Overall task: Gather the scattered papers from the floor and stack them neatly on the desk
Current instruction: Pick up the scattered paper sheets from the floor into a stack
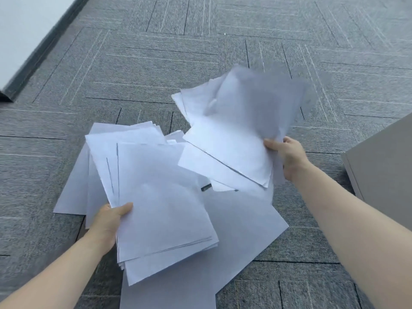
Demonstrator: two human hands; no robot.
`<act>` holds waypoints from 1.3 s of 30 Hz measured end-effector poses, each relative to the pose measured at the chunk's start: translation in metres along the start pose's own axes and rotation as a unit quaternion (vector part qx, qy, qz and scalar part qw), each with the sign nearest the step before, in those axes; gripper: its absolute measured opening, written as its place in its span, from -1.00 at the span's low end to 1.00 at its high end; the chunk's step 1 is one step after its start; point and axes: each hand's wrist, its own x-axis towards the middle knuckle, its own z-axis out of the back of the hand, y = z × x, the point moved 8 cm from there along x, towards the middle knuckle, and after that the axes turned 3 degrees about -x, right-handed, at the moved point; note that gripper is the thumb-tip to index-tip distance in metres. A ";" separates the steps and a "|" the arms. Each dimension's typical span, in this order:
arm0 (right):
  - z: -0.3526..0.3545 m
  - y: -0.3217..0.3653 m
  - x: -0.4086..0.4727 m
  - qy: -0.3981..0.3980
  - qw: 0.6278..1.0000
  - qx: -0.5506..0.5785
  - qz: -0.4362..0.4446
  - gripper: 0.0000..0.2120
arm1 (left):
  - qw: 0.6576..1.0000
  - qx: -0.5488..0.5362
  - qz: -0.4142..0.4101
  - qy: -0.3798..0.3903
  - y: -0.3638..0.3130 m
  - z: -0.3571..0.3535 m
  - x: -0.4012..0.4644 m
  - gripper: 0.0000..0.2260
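My left hand (pixel 109 224) grips a thick, uneven bundle of white papers (pixel 160 208) at its left edge, thumb on top, held above the carpet. My right hand (pixel 287 156) grips a second, fanned bundle of white papers (pixel 231 134) at its lower right corner; its far sheets are blurred. Under both bundles more loose white sheets (pixel 243 221) lie on the grey carpet, partly hidden. The desk's top is out of sight.
Grey patterned carpet tiles (pixel 156 70) cover the floor. A beige cabinet or desk side (pixel 383 168) stands at the right edge, close to my right forearm. A white wall with a dark skirting (pixel 33 56) runs along the upper left.
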 end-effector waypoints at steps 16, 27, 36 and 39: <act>-0.101 -0.121 -0.052 0.148 0.967 -0.196 -0.064 -0.90 | 0.996 0.026 0.035 0.072 0.013 -0.026 -0.010 -0.76; -0.126 -0.117 -0.064 0.134 0.889 -0.437 0.009 -0.71 | 0.994 0.089 0.050 0.046 0.019 -0.007 -0.003 -0.80; -0.136 -0.096 -0.051 0.038 0.818 -0.571 0.064 -0.60 | 0.999 0.003 0.017 -0.042 -0.002 0.075 -0.004 -0.82; -0.156 -0.093 -0.049 0.035 0.798 -0.598 0.070 -0.38 | 0.997 -0.022 0.007 -0.072 -0.008 0.105 -0.011 -0.81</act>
